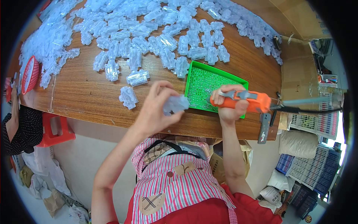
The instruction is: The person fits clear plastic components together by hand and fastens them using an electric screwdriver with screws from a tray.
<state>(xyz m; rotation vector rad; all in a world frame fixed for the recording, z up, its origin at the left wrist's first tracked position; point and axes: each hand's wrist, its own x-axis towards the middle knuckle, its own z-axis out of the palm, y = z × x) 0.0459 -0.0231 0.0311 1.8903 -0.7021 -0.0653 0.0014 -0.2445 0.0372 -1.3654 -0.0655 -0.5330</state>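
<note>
My left hand [154, 110] pinches a clear plastic part [176, 104] between thumb and fingers, above the near edge of the table. My right hand [232, 102] is wrapped round an orange power screwdriver [258, 100] with a grey lever, its cable running off to the right. The screwdriver is held over a bright green tray [189, 72], in which many tiny silvery pieces lie, probably screws. The tool's tip points left, toward the plastic part but apart from it. A loose clear part [128, 98] lies just left of my left hand.
Many clear plastic parts [123, 35] cover the far half of the wooden table [85, 97]. A red basket [30, 74] stands at the left edge, near another person's arm [14, 112] and a red stool [56, 130]. A grey flat object [264, 128] lies at the right edge, beside cardboard [298, 71].
</note>
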